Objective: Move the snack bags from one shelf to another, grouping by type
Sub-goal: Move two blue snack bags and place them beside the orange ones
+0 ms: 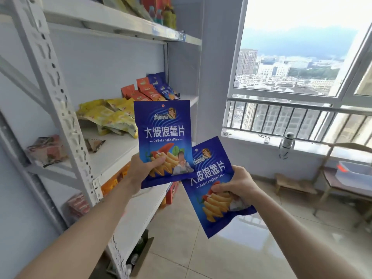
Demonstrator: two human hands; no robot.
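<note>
Hands come first: the left hand (144, 172) pinches the lower edge of an upright blue chip bag (164, 135), thumb on its front, and the right hand (239, 185) grips a second blue chip bag (216, 190) by its right side, tilted, its top corner tucked behind the first. Both bags are held in the air in front of the white metal shelf (112, 150), level with its middle board and partly hiding that board's front edge. Each reads "DaBoLangShuPian" under large white Chinese characters, above a picture of ridged chips. On the shelf behind them lies a loose heap of yellow bags (109, 115); deeper in stand orange bags (144, 90), and at the far end more blue bags (163, 85) of the same print. Red packets (47, 150) sit at the shelf's near end. Bottles (165, 15) stand on the board above. Right of the shelf are a window (291, 67) with a railing and a wooden chair (342, 184).
</note>
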